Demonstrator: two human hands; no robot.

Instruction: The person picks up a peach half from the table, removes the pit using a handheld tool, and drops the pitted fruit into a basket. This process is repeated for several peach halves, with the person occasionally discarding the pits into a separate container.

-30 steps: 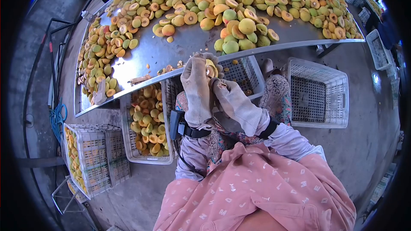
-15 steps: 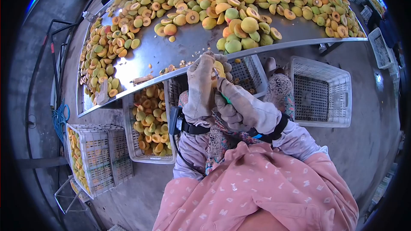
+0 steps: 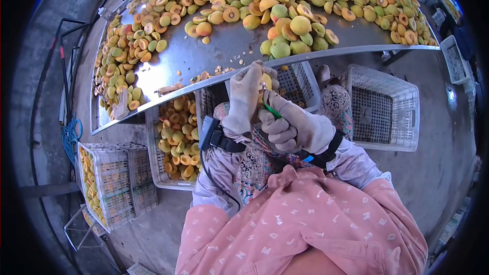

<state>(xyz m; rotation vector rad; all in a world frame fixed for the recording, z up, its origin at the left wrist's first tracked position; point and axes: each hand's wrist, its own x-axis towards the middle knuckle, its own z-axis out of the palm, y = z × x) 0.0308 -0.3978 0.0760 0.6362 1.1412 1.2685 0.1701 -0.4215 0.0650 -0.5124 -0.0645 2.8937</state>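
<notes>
My gloved left hand is closed around a yellow peach half, just below the table's near edge. Gripped in my gloved right hand is a small green-handled tool with a metal tip. That tip points up at the peach half and is at or very near its cut face; exact contact cannot be told. Beyond my hands, halved peaches lie heaped on the metal table, several with pits showing. Small pit scraps lie along its near edge.
A crate of peach halves stands left of my legs, beside a white crate of fruit. Partly behind my hands is another crate. At right, a white crate sits on the floor. A glove lies on the table's left corner.
My right hand has turned and drawn slightly down from the peach half, so more of the green handle and the metal tip show. My left hand still holds the peach half.
</notes>
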